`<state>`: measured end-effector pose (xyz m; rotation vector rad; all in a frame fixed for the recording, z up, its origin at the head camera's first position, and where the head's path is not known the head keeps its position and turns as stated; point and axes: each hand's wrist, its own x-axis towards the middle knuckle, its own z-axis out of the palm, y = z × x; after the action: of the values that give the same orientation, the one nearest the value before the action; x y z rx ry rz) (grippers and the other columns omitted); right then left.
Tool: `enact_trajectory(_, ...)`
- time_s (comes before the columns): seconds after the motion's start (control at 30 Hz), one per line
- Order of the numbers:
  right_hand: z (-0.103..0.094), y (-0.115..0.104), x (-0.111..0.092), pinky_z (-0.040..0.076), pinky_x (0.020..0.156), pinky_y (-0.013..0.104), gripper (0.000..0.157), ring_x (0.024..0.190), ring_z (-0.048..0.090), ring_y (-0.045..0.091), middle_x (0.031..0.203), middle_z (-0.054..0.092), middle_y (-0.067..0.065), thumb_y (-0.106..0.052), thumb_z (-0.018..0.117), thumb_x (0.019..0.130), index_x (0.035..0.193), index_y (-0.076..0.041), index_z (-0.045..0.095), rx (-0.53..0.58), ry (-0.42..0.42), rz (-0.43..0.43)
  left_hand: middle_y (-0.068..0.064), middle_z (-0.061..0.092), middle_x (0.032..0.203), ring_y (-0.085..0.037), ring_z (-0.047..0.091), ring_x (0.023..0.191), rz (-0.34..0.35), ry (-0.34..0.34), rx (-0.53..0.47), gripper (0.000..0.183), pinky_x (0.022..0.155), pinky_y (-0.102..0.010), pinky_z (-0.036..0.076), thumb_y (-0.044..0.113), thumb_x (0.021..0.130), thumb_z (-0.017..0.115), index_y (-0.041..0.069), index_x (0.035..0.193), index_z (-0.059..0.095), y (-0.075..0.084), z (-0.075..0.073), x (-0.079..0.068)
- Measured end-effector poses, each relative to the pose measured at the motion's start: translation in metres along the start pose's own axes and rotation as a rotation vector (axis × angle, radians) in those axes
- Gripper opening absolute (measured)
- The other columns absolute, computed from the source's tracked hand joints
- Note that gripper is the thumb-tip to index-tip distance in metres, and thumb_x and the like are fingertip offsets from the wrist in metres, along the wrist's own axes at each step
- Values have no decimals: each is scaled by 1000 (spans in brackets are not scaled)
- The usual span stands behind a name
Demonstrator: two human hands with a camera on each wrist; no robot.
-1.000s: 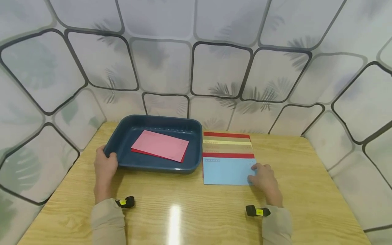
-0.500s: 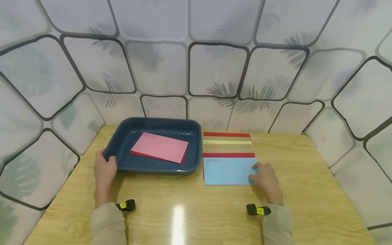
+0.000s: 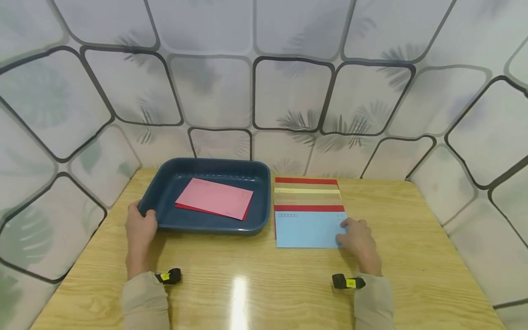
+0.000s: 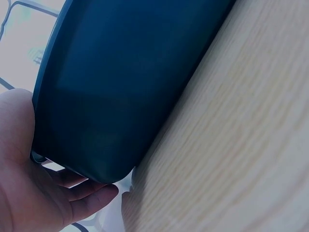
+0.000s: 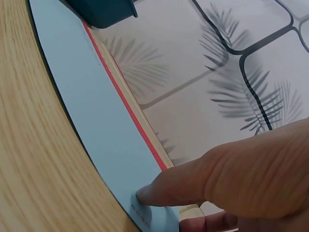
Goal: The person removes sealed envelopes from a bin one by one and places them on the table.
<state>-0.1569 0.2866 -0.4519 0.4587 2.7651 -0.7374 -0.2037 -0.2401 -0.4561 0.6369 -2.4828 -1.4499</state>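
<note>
A dark blue tray (image 3: 214,228) stands on the table, with a pink envelope (image 3: 216,198) lying over a red one (image 3: 198,210) inside. My left hand (image 3: 141,225) grips the tray's left front corner, fingers round the outer wall in the left wrist view. Right of the tray lies a fanned stack of envelopes; a light blue envelope (image 3: 309,231) is frontmost, with red, tan and yellow strips (image 3: 307,192) showing behind. My right hand (image 3: 358,240) pinches the stack's right edge. In the right wrist view its thumb (image 5: 169,188) presses the blue face; the fingertips are partly hidden.
The wood-grain table (image 3: 206,284) extends in front and to the right. A patterned curtain-like backdrop (image 3: 293,101) rises close behind the tray and envelopes. Each wrist wears a black strapped camera, such as the left one (image 3: 173,276).
The view has shifted slightly. The envelope stack has slid a little to the right with my right hand. My left hand keeps its place at the tray corner.
</note>
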Motion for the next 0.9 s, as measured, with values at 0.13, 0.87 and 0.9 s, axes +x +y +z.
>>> enact_trajectory(0.13, -1, 1, 1, 45, 85, 59, 47, 107, 42, 46, 124, 41, 31, -14, 65, 88, 130, 5, 55, -2, 5, -2, -34, 31, 152, -47, 31, 141, -9, -4, 1, 59, 116, -57, 24, 15, 98, 36, -4, 152, 24, 1, -1, -1)
enact_trajectory(0.87, 2, 0, 2, 45, 87, 59, 46, 106, 43, 44, 122, 42, 31, -13, 67, 87, 127, 6, 55, 31, 7, -22, -33, 28, 155, -46, 28, 143, -22, -31, -4, 60, 117, -57, 22, 16, 99, 34, -4, 153, 21, 2, -1, 0)
enact_trajectory(0.9, 2, 0, 2, 45, 87, 59, 46, 106, 43, 44, 122, 42, 31, -13, 67, 87, 127, 6, 55, 29, 8, -23, -32, 27, 155, -45, 27, 143, -24, -33, -3, 60, 117, -57, 21, 17, 99, 34, -3, 154, 20, 2, -1, 0)
